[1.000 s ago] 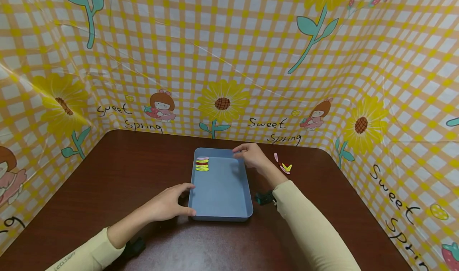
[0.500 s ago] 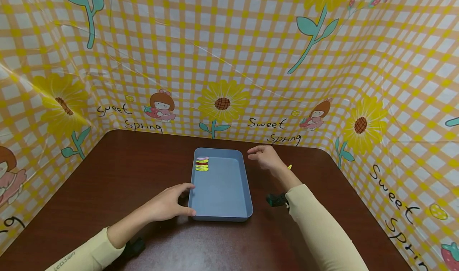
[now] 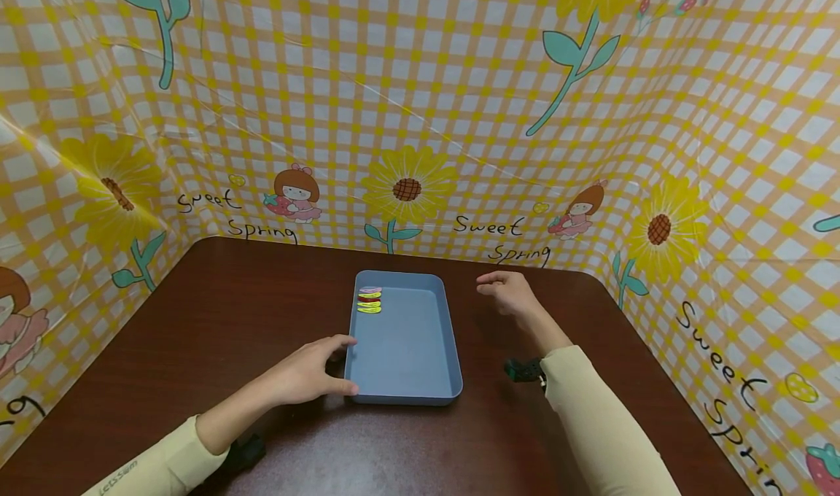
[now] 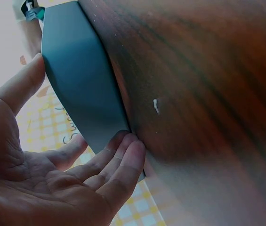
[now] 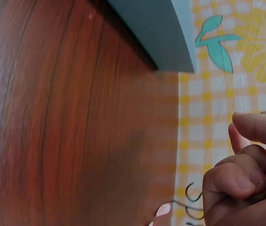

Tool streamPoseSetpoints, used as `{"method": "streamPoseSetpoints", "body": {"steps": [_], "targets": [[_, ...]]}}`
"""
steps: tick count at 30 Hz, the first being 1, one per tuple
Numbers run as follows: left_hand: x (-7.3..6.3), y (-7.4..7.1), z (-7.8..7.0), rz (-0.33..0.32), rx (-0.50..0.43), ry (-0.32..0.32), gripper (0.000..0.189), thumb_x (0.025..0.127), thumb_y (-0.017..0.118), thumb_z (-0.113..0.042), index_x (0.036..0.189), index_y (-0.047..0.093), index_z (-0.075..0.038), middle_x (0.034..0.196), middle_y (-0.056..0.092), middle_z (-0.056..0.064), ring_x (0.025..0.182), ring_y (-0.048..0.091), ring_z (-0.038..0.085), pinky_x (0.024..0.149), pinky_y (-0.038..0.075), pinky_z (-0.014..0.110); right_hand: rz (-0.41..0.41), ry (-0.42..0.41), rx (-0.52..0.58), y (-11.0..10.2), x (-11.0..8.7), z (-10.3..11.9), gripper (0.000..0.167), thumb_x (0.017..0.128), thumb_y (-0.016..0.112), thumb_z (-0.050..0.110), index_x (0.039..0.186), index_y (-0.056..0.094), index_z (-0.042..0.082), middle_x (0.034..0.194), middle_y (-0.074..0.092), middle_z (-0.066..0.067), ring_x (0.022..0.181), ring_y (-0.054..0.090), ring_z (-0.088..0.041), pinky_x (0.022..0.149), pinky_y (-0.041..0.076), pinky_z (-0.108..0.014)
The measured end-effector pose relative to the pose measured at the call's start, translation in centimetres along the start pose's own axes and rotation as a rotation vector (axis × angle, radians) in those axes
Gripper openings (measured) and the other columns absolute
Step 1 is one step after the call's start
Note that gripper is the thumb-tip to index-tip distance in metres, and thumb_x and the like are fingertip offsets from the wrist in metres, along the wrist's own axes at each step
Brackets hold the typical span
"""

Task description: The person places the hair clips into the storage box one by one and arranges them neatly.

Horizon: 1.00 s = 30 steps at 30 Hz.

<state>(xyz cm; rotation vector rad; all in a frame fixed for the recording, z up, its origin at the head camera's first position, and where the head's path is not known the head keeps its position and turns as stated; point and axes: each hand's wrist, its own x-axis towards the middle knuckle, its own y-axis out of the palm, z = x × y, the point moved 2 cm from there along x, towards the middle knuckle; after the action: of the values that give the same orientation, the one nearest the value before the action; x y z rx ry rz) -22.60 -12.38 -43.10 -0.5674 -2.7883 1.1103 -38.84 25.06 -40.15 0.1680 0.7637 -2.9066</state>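
A blue-grey rectangular tray [image 3: 410, 357] lies on the dark wooden table. Inside its far left corner is a stacked row of several snap hair clips: a pink clip [image 3: 370, 289] at the top, a red clip [image 3: 369, 300] lower down, and yellow ones between and below. My left hand [image 3: 311, 370] rests against the tray's left wall, thumb and fingertips touching it, fingers relaxed. My right hand [image 3: 512, 293] hovers right of the tray with loosely bent fingers and nothing visible in them. Beneath it in the right wrist view lies a loose pink hair clip [image 5: 163, 209].
A checked cloth [image 3: 420, 117] with sunflowers walls the table [image 3: 262, 284] at the back and both sides. The other loose clips on the right are hidden by my right hand and arm in the head view. Each wrist wears a dark camera mount [image 3: 521, 370].
From above the tray's far right corner, my right hand has moved rightward, out over the table, covering the loose clips there. The left hand, tray and row of clips stay put.
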Motion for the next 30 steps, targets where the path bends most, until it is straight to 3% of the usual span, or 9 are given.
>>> {"method": "streamPoseSetpoints", "body": {"steps": [5,13,17,20,25,30], "targets": [[-0.1,-0.1,0.0,0.006,-0.006,0.001,0.079,0.082,0.083,-0.041,0.147,0.050,-0.011,0.148,0.052,0.012,0.135,0.051,0.034,0.105,0.043,0.057,-0.028,0.014,0.004,-1.1,-0.2,-1.0,0.039,0.100,0.062,0.019,0.133,0.061,-0.001,0.062,0.050,0.009,0.042,0.027,-0.009,0.046,0.031,-0.027],[-0.1,-0.1,0.0,0.004,-0.001,0.009,0.079,0.082,0.083,-0.040,0.147,0.049,-0.010,0.148,0.052,0.013,0.135,0.051,0.034,0.105,0.043,0.058,-0.046,0.046,0.066,-2.7,-0.4,-2.7,0.043,0.101,0.061,0.019,0.138,0.056,-0.001,0.050,0.037,0.012,0.041,0.023,-0.008,0.045,0.027,-0.026],[-0.1,0.0,0.2,0.009,-0.002,0.011,0.079,0.082,0.083,-0.041,0.147,0.049,-0.011,0.149,0.051,0.013,0.135,0.050,0.035,0.105,0.043,0.058,-0.074,0.043,0.103,-3.1,-0.7,-3.2,0.044,0.100,0.063,0.019,0.137,0.057,-0.003,0.070,0.060,0.016,0.042,0.024,-0.007,0.047,0.031,-0.026],[-0.2,-0.1,0.2,0.016,-0.002,0.012,0.079,0.083,0.082,-0.041,0.148,0.049,-0.011,0.149,0.051,0.013,0.136,0.049,0.035,0.106,0.042,0.058,-0.096,0.046,0.130,-3.3,-0.9,-3.6,0.045,0.099,0.065,0.019,0.135,0.057,-0.005,0.085,0.068,0.016,0.043,0.029,-0.005,0.051,0.038,-0.023],[-0.3,-0.2,0.2,0.012,-0.002,0.009,0.079,0.082,0.083,-0.041,0.147,0.049,-0.011,0.149,0.051,0.012,0.136,0.049,0.035,0.106,0.042,0.058,-0.119,0.064,0.108,-4.0,-1.3,-4.4,0.043,0.100,0.062,0.019,0.136,0.057,-0.004,0.059,0.052,0.011,0.042,0.025,-0.006,0.046,0.032,-0.024],[-0.5,-0.2,0.4,0.013,-0.002,0.008,0.078,0.083,0.083,-0.041,0.147,0.049,-0.012,0.149,0.051,0.012,0.136,0.050,0.034,0.106,0.042,0.057,-0.124,0.068,0.093,-4.4,-1.8,-5.2,0.044,0.103,0.058,0.022,0.139,0.055,-0.004,0.055,0.048,0.013,0.042,0.026,-0.005,0.045,0.030,-0.024]]}}
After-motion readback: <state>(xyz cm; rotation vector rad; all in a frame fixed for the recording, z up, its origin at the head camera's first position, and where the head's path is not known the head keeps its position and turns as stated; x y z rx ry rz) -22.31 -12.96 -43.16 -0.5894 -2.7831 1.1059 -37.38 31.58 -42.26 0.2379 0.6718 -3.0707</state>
